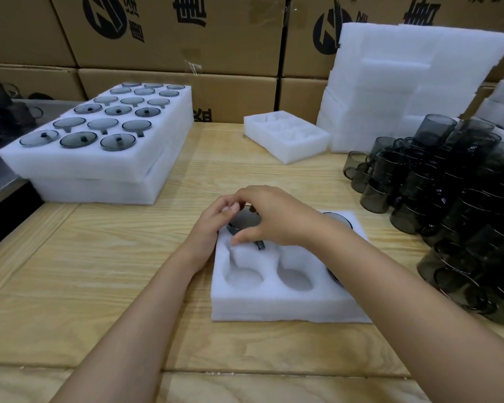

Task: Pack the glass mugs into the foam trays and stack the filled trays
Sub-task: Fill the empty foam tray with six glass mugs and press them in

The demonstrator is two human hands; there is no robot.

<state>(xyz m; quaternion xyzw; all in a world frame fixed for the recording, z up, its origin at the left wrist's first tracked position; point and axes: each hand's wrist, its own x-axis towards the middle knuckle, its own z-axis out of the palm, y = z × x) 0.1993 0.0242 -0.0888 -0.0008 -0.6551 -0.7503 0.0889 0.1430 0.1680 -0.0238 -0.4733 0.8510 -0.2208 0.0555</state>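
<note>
holding a dark glass mug [245,221] from both sides, the left hand [216,221] and right hand [274,219] curl their fingers round it. the mug is at the far left hole of the near foam tray [274,311]. more mugs [463,199] are piled on the right, and filled trays [99,164] are stacked on the left.

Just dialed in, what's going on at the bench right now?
A person is packing dark glass mugs. The left hand and right hand both grip one mug at a back pocket of the near foam tray. Its two front-left pockets are empty. At left, filled trays sit stacked; loose mugs are piled at right.
</note>
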